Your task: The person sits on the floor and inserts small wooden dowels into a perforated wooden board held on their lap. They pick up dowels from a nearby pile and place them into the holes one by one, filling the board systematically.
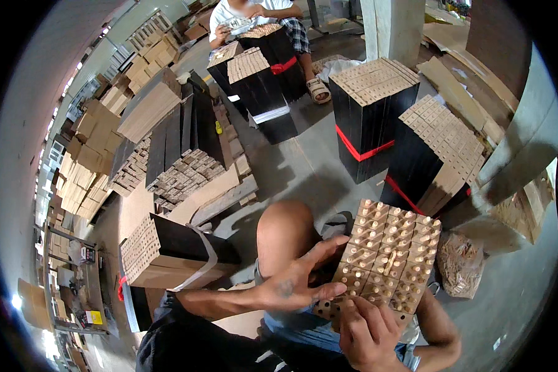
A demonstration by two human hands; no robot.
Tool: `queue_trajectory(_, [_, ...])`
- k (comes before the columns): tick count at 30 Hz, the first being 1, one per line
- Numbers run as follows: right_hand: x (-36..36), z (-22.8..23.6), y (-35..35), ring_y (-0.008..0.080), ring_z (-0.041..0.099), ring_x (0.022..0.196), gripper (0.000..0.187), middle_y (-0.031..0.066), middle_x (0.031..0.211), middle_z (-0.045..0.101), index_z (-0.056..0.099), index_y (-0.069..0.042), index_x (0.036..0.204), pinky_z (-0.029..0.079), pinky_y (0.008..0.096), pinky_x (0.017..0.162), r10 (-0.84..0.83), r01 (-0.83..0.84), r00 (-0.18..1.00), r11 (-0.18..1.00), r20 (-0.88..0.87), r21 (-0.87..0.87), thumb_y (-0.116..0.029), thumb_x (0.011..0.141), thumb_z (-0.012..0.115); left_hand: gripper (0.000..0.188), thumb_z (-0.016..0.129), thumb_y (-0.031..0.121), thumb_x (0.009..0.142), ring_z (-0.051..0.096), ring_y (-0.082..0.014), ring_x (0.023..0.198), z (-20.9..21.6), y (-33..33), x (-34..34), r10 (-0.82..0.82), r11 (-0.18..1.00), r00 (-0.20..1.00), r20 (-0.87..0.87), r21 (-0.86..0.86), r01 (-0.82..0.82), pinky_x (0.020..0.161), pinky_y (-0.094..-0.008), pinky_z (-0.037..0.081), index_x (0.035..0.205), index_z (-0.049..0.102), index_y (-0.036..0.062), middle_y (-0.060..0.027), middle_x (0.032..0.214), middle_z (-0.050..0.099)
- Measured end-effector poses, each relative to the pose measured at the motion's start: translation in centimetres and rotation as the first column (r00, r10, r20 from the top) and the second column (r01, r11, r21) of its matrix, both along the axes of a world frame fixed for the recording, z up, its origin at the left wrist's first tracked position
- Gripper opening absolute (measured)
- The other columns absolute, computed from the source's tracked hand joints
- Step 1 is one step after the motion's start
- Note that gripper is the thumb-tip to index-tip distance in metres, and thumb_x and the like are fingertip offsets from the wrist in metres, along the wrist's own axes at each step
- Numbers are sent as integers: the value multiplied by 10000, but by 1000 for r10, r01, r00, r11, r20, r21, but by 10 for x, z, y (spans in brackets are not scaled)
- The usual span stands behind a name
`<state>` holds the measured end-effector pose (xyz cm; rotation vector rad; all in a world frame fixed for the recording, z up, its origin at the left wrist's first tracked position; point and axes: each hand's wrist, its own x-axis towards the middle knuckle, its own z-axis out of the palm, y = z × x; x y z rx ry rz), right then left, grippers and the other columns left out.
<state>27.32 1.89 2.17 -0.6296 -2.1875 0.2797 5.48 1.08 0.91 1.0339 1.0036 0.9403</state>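
Note:
A bundle of board ends (390, 251) stands between my knees, its top drilled with rows of holes. Short wooden dowels (403, 217) stick up from most of them, some tilted, and a loose one lies across the middle. My left hand (301, 276) spreads its fingers against the bundle's left side, the thumb stretched over the near left corner. Bent over the near edge, my right hand (369, 332) has its fingers pinched together; whatever they hold is hidden. Several bare holes show near both hands.
A plastic bag of dowels (460, 266) sits right of the bundle. Strapped black board bundles (375, 111) stand beyond it, and another bundle (173, 251) lies at left. Boards are stacked on a pallet (229, 198). A seated co-worker (254, 18) handles something at the far side.

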Motion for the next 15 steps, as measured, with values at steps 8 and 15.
queue_trajectory(8, [-2, 15, -1, 338, 632, 902, 196, 187, 1132, 648, 678, -8, 1033, 496, 444, 705, 39, -33, 991, 998, 126, -47, 8, 846, 624, 933, 707, 210, 964, 160, -231, 1516, -24, 7, -11, -92, 979, 993, -72, 174, 103, 1223, -352, 140, 1595, 61, -25, -189, 1644, 194])
queue_trajectory(15, [8, 5, -8, 386, 603, 1072, 219, 213, 1314, 587, 679, -37, 1099, 461, 542, 836, 64, -53, 976, 997, 207, -59, -113, 894, 683, 884, 640, 109, 991, 209, -210, 1489, -14, 6, -3, -75, 994, 995, 66, 80, 69, 1212, -343, 180, 1607, 15, 4, -160, 1632, 218])
